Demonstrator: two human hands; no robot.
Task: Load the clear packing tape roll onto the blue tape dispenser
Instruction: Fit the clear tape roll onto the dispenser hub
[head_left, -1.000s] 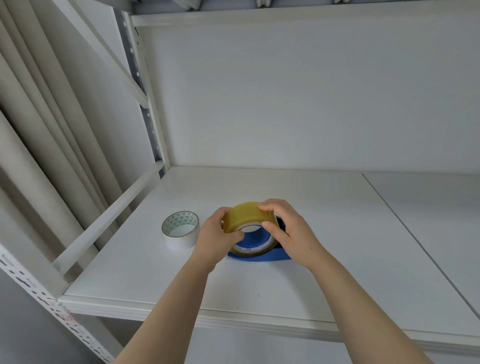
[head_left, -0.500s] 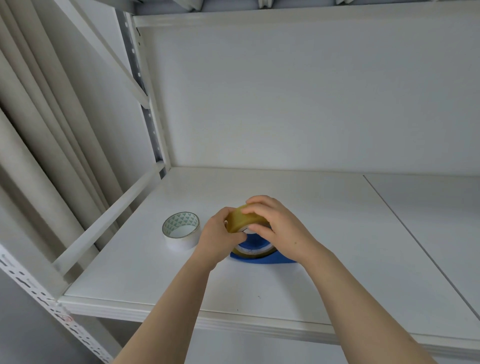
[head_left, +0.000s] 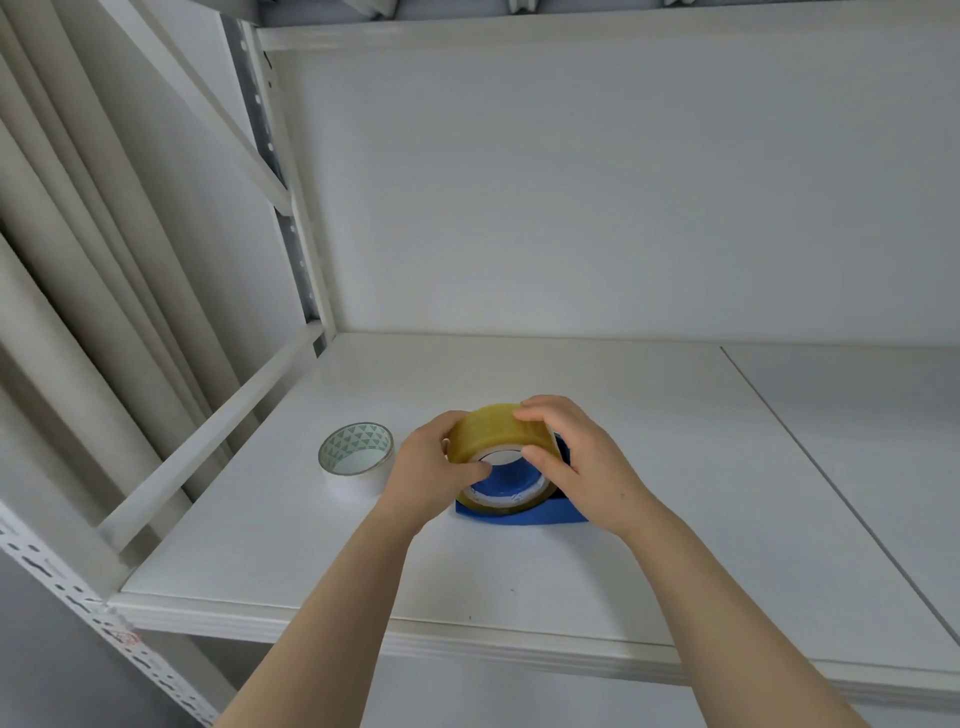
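Head view, one entry. We note the clear packing tape roll held on edge and tilted, its open core facing us, directly over the blue tape dispenser, which lies on the white shelf. Blue plastic shows through the core and under the roll's lower rim. We cannot tell whether the roll is seated on the hub.

Left hand: fingers curled round the left side of the roll, thumb across its near face at the lower left of the core.

Right hand: fingers hooked over the top right of the roll's outer band, thumb pressed on the near face at the right of the core. Both hands grip the roll.

Change against half a second ago: the right hand then lay over the top of the roll and hid most of it, with only a small amber patch showing. It has now shifted to the right, so the whole amber band and the core opening are exposed. The roll sits at much the same spot over the dispenser. The left hand's grip has barely changed.

Unchanged: a white tape roll with a green triangle print inside its core lies flat on the shelf, just left of the left hand and apart from it. The dispenser has not moved.
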